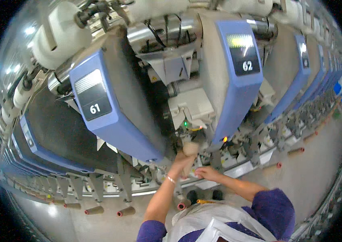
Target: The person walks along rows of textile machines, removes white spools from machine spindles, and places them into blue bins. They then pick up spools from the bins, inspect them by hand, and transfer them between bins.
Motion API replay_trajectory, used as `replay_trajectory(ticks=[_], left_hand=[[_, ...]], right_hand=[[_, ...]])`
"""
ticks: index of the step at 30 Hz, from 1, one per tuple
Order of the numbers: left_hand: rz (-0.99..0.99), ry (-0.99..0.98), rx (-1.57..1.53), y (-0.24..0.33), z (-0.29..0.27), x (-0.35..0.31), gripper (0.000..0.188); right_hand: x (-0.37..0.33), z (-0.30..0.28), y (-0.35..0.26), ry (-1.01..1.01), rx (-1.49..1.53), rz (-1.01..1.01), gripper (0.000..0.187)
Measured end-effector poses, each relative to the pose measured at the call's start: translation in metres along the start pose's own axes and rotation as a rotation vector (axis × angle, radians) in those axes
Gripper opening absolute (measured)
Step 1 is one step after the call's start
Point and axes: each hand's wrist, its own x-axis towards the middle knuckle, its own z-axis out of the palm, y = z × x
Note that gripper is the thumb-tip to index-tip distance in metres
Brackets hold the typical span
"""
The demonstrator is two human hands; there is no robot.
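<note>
Floor (290, 177) spreads past the rail (240, 171) near right hand (209, 173).

A tan piece (190, 148) sits in the left hand (183, 161), near the middle of the scene. It is small, rounded and matte at its far end, with an outline like a short tube or bobbin. Blur softens its edges, and the fingers hide much of its nearer part, so its full length cannot be told. It seems tilted, the visible end pointing far and slightly right. It is raised just in front of the machine row; whether it touches the machine is unclear.
</note>
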Motion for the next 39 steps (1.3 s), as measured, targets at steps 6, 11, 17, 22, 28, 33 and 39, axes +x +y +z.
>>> replay_trajectory(ticks=[6, 11, 17, 22, 28, 33, 39], left_hand=[[0.293, 0.291, 0.376, 0.046, 0.03, -0.062, 0.079], [0.767, 0.516, 0.584, 0.12, 0.036, -0.063, 0.074], [1.026, 0.564, 0.382, 0.16, 0.005, -0.086, 0.073], [0.779, 0.316, 0.206, 0.174, 0.001, -0.112, 0.073], [0.728, 0.164, 0.297, 0.205, -0.019, -0.135, 0.072], [0.672, 0.22, 0.52, 0.265, -0.039, -0.146, 0.071], [0.951, 0.78, 1.359, 0.382, -0.06, -0.087, 0.062]], right_hand=[[-0.043, -0.087, -0.137, -0.045, -0.504, -0.388, 0.009], [-0.056, -0.076, -0.316, 0.118, -1.369, -1.145, 0.016], [-0.06, -0.087, -0.394, 0.144, -1.623, -0.699, 0.01], [-0.059, -0.093, -0.39, 0.024, -1.426, -0.762, 0.021], [-0.02, -0.184, -0.524, 0.679, -1.788, -0.858, 0.019], [0.036, -0.221, -0.611, 1.244, -2.008, -0.753, 0.018], [0.104, -0.285, -0.66, 1.377, -1.638, -0.841, 0.019]])
